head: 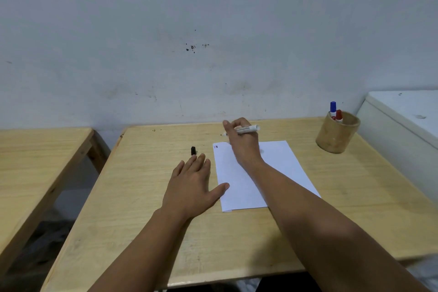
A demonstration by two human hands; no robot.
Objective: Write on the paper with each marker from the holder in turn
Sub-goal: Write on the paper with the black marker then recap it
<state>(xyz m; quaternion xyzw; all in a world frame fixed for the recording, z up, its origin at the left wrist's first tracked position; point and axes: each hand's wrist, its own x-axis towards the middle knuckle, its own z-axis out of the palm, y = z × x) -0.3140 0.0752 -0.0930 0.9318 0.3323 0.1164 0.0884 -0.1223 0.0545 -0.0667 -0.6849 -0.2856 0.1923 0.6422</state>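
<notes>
A white paper lies on the wooden table, with small red and dark marks at its top left corner. My right hand hovers over the paper's far edge, shut on an uncapped white marker whose tip points left. A black cap lies on the table left of the paper. My left hand rests flat beside the paper, fingers apart, fingertips just short of the cap, thumb touching the paper's left edge. A round wooden holder at the far right holds a blue-capped marker and a red-capped marker.
A second wooden table stands to the left across a gap. A white cabinet or box sits right of the holder. A grey wall runs behind the table's far edge.
</notes>
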